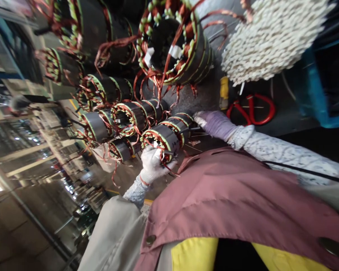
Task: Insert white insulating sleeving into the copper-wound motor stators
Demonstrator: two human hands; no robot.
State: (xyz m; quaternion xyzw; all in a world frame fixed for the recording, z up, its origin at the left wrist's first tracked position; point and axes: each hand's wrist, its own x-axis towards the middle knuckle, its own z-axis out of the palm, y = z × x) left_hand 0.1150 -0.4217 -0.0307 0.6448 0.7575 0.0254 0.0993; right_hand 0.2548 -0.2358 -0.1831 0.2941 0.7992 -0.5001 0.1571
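Observation:
My left hand (154, 165), in a white glove with a red band at the wrist, is closed on the near rim of a motor stator (169, 137). That stator is a grey cylinder with copper windings, pale green insulation at its ends and handwritten marks on its side. Against its far end presses my right hand (214, 124), in a purple glove with whitish fingertips. The fingers there look bent round the edge, partly hidden. Loose copper leads and a dark sleeve hang about the near end.
A large stator (202, 56) stands behind, its copper leads hanging out. Beside it lie more stators (130, 116) in rows. To the right are a bundle of white sleeving (271, 41), red-handled scissors (251, 111), a yellow tool (223, 92) and a blue crate (316, 94).

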